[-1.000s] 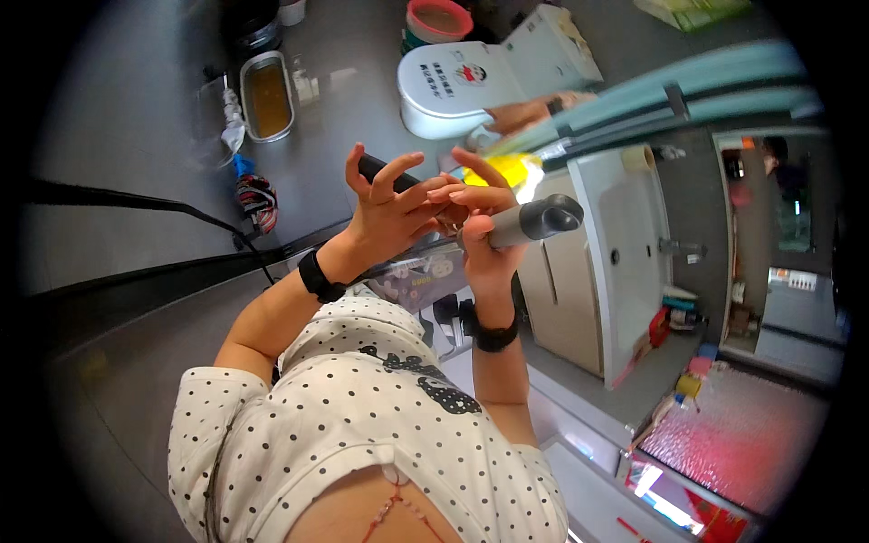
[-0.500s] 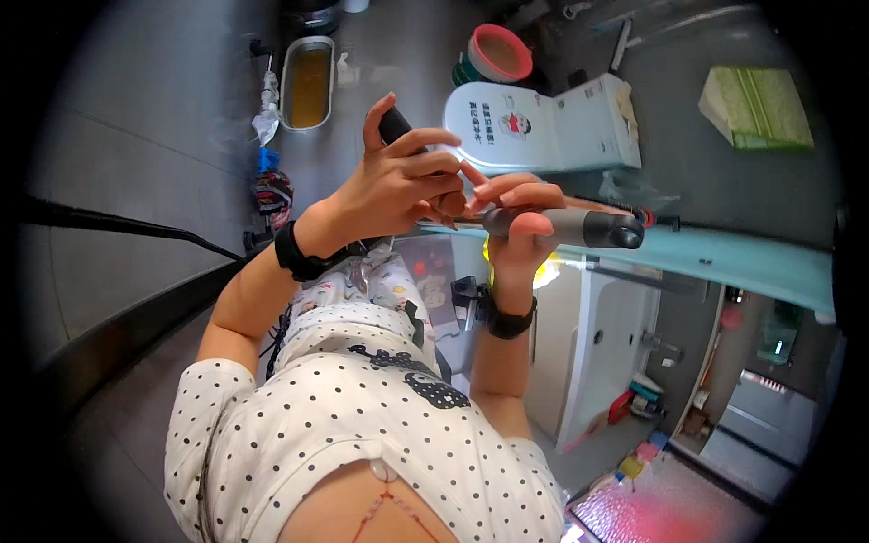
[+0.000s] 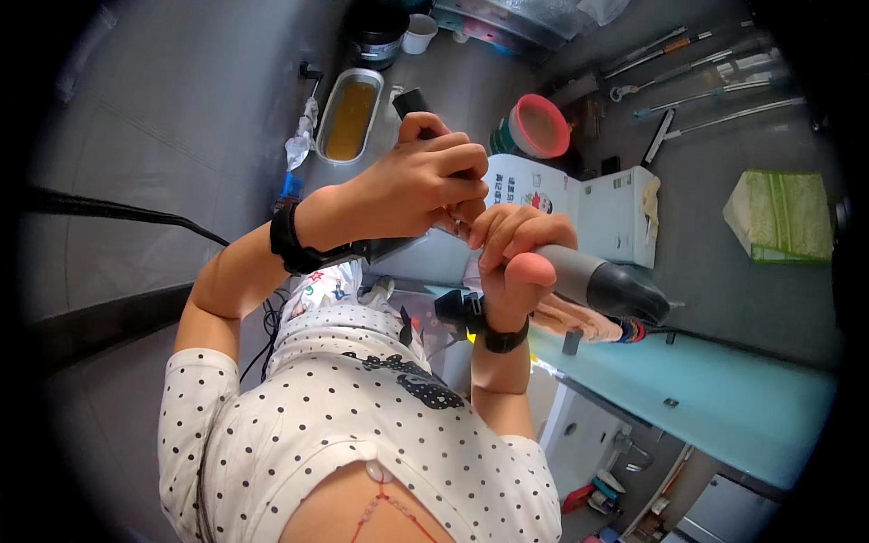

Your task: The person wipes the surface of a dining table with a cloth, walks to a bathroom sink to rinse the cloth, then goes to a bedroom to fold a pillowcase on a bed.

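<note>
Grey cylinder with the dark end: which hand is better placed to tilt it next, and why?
Probably the right hand: it grips the grey cylinder, thumb against its side. The left hand is curled around a dark object and shows no grip on the cylinder.

Free floor point(image 3: 457, 81) between tray point(image 3: 362, 76) and pink basin point(image 3: 559, 145), toilet point(image 3: 566, 195) as obstacle

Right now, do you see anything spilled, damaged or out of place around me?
Perhaps one oddity: the silver-rimmed tray left of the toilet seems to hold brownish liquid, unusual for a bathroom. No spill shows; the grey cylinder in the right hand looks undamaged.
</note>
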